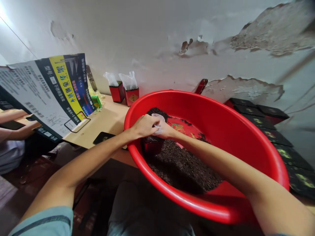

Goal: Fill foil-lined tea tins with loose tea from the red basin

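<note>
My left hand (145,126) and my right hand (166,129) meet over the left side of a large red basin (258,137). Their fingers are closed on the gathered mouth of a clear plastic bag (159,117). Beneath them a dark red tin (152,146) stands inside the basin, and the bag rises out of its top. Dark loose leaves (187,167), which look like tea, cover much of the basin floor around the tin. The lower part of the bag is hidden by my hands and the tin.
Two red tins (131,97) with plastic bags sticking out stand by the wall. A black lid (103,137) lies left of the basin on the wooden table (112,114). Several black-topped tins (265,123) line the right. A printed cardboard panel (49,95) partly screens another person's arms (19,131).
</note>
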Motion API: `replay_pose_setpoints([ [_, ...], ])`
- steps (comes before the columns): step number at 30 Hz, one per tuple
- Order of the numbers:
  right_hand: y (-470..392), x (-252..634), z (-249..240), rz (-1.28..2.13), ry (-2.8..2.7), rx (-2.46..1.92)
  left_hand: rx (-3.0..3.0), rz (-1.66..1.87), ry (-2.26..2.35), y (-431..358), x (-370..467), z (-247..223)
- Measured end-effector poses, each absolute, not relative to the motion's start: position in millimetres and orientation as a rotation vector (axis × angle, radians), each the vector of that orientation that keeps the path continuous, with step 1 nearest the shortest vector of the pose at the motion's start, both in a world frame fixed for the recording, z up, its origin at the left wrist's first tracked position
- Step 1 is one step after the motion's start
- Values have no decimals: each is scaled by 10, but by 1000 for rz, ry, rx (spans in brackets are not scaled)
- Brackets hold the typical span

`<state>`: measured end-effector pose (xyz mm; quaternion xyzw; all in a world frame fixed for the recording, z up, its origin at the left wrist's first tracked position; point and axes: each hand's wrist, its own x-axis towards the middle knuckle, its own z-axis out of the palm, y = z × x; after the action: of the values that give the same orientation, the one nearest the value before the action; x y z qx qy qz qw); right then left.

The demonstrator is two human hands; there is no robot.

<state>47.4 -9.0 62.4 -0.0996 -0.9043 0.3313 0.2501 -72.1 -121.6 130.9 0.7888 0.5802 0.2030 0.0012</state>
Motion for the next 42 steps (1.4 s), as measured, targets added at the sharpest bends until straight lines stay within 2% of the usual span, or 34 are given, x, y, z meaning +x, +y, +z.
replay_pose_setpoints([
  [3, -117, 543, 638, 629, -2636, -286, 2893, 445, 1793, -1319, -630, 1291],
  [9, -205, 687, 771, 511, -2755, -467, 3374, 19, 1567, -1547, -450, 1294],
  [11, -239, 663, 839, 379, -2845, -453, 3248, 26, 1694, -1671, -421, 1337],
  [14, -306, 606, 945, 187, -2949, -476, 2739, 83, 2098, -1880, -482, 1403],
  [17, -374, 588, 1072, 69, -2970, -703, 2316, 27, 2261, -2026, -611, 1408],
  [22, -438, 664, 1456, 83, -2743, -1241, 2103, 425, 2185, -1912, -537, 1331],
  [28, -691, 953, 1992, -202, -2744, -1356, 1942, 780, 2043, -1478, -212, 1415],
  [31, -845, 1213, 2051, -197, -2797, -1229, 2103, 863, 1637, -1316, -300, 1499],
  [34, -903, 1438, 1991, -90, -2796, -932, 2079, 781, 1194, -1137, -472, 1601],
  [39, -816, 1566, 1965, 256, -2827, -581, 2055, 642, 1111, -771, -568, 1703],
  [42, -724, 1570, 2043, 377, -2831, -607, 2009, 577, 1106, -579, -527, 1680],
])
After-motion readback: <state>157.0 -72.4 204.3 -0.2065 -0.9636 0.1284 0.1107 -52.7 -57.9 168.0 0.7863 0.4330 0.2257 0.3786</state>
